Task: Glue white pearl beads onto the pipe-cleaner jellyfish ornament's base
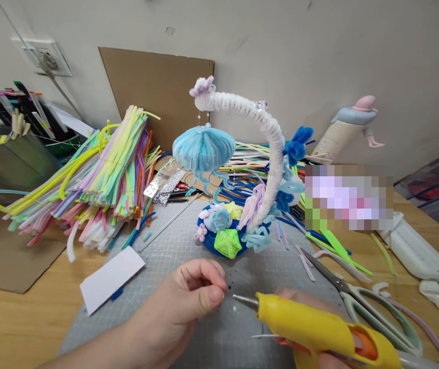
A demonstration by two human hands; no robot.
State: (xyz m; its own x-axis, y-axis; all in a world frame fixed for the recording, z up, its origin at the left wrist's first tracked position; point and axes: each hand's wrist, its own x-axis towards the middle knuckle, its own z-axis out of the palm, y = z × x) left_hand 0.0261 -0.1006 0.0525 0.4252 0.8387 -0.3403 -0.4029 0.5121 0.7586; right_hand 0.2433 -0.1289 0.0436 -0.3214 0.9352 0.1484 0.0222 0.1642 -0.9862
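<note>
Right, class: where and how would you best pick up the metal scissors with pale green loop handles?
Probably grip the scissors by their handle loops, coming from the near right: the loops lie toward that side, while the pointed blades aim away leftward. Keep clear of the yellow plastic glue gun beside them.

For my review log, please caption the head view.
A yellow glue gun in the right hand points toward the left hand, before a blue craft jellyfish hanging from a white arch.

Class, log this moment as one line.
left hand: pinched; right hand: holding yellow glue gun; nozzle: toward left hand; jellyfish: hanging from arch
</note>
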